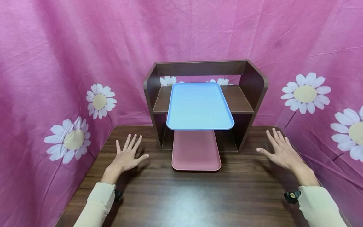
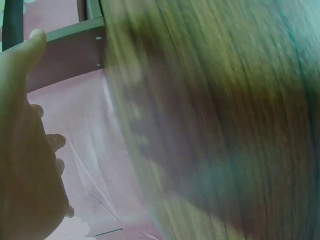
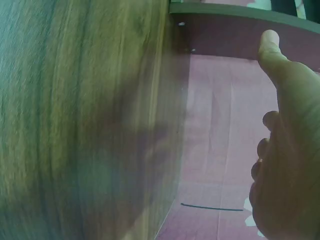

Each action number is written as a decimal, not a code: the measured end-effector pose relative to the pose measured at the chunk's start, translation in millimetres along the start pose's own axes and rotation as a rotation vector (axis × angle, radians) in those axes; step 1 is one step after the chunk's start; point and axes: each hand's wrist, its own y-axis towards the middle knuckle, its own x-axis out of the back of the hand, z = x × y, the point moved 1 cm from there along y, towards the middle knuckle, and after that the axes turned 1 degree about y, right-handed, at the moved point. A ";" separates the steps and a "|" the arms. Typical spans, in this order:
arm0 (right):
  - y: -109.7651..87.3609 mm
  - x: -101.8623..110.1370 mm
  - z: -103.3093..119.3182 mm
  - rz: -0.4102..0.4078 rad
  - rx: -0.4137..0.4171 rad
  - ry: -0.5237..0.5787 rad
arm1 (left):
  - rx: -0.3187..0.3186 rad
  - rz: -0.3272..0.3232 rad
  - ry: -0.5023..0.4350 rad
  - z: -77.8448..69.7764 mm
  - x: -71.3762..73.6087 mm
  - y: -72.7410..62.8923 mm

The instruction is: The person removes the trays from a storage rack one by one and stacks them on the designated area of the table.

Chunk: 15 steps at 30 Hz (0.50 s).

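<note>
My left hand (image 1: 126,157) is spread over the left side of the table, fingers straight, holding nothing. On the right side, my right hand (image 1: 282,153) hovers with its fingers likewise spread and nothing in it. Between them stands a dark brown two-level shelf (image 1: 255,85). A blue tray (image 1: 199,105) lies on its upper level, the front end jutting out past the shelf board. Below, a pink tray (image 1: 195,151) sticks out of the lower level toward me. Each wrist view shows the hand's shadow on the wood, with a side panel of the shelf beyond the thumb.
The brown wood-grain table (image 1: 193,195) carries the shelf at its back edge. A pink cloth (image 1: 198,31) printed with white daisies hangs behind and along both sides. Dark wrist devices (image 1: 292,197) sit at both sleeve cuffs.
</note>
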 end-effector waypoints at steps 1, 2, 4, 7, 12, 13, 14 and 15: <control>1.1 1.7 1.6 0.005 -0.003 0.023 | -0.005 -0.008 -0.010 -0.7 0.5 0.0; 2.2 3.9 3.8 0.012 -0.012 0.042 | -0.011 -0.017 -0.022 -2.0 1.2 -0.1; 3.8 9.9 9.7 0.009 -0.031 0.072 | -0.031 -0.044 -0.040 -5.2 2.9 0.0; 6.6 20.0 20.4 -0.041 -0.047 0.112 | -0.066 -0.105 -0.056 -11.8 6.2 -0.3; 10.2 36.0 43.1 -0.165 -0.008 0.200 | -0.095 -0.197 -0.068 -24.4 11.2 -2.0; 10.8 39.4 47.7 -0.179 0.001 0.221 | -0.098 -0.212 -0.071 -27.4 11.8 -2.4; 11.5 42.7 51.6 -0.187 0.008 0.241 | -0.103 -0.227 -0.074 -30.8 12.3 -2.8; 12.3 45.9 55.3 -0.191 0.014 0.257 | -0.107 -0.241 -0.076 -33.9 12.3 -3.0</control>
